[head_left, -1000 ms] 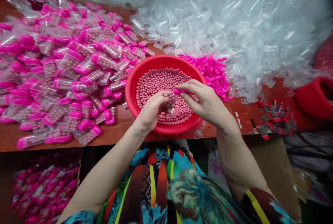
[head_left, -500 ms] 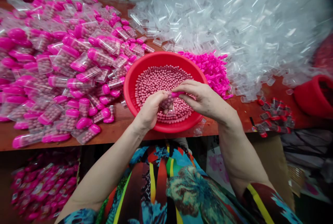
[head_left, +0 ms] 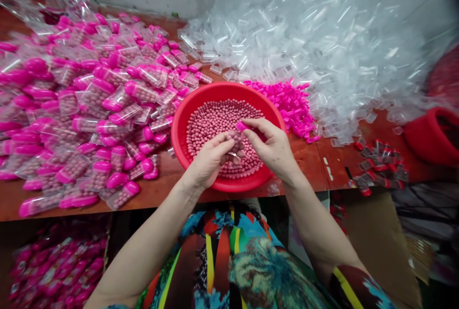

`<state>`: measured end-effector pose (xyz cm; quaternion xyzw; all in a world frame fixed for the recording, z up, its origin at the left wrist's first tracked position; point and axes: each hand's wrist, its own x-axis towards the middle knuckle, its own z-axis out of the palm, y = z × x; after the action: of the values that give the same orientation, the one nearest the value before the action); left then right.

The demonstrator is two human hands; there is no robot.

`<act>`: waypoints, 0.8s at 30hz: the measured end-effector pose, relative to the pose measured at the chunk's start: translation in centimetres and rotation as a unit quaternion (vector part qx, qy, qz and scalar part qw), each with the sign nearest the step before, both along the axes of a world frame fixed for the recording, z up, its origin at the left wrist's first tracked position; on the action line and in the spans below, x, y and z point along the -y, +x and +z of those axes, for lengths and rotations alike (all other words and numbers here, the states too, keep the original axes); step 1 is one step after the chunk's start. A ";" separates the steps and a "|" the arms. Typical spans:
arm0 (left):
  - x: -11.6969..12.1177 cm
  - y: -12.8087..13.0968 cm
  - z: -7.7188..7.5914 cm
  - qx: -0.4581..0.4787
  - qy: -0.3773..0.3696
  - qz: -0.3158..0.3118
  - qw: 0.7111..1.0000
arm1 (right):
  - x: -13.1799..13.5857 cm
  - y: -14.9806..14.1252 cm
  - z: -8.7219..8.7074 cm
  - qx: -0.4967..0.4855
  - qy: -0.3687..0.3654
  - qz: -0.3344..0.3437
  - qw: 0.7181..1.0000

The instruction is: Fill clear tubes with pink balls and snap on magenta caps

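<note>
My left hand (head_left: 209, 160) is closed around a small clear container (head_left: 234, 142) filled with pink beads, held over the red basin (head_left: 178, 132). Between the thumb and forefinger of my right hand (head_left: 273, 148) is a bright pink cap (head_left: 241, 126), just above and right of the container; whether the two touch I cannot tell. Loose pink beads (head_left: 218, 114) lie in the basin beneath both hands.
Filled containers with pink caps (head_left: 103, 103) are heaped on the left of the wooden table (head_left: 304, 168). Loose pink caps (head_left: 292, 108) lie behind the basin. Clear empty containers (head_left: 322, 46) pile up at the back right, near small red-capped containers (head_left: 382, 163) and a red bucket (head_left: 423, 134).
My right hand has turned more upright, its fingers now pinching the pink cap in plain sight. My left hand stays over the basin with the container. The whole view has shifted slightly.
</note>
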<state>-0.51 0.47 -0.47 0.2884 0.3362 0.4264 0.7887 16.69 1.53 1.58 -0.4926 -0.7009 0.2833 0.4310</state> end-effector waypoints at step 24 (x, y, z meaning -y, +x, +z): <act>0.5 0.7 -0.3 -0.049 0.026 0.055 0.997 | 1.6 -1.7 -2.0 0.105 0.122 0.024 0.987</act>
<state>0.15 0.01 -0.79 0.3105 0.3786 0.4629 0.7389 15.02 -0.05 -0.45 -0.4466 -0.7832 0.1528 0.4047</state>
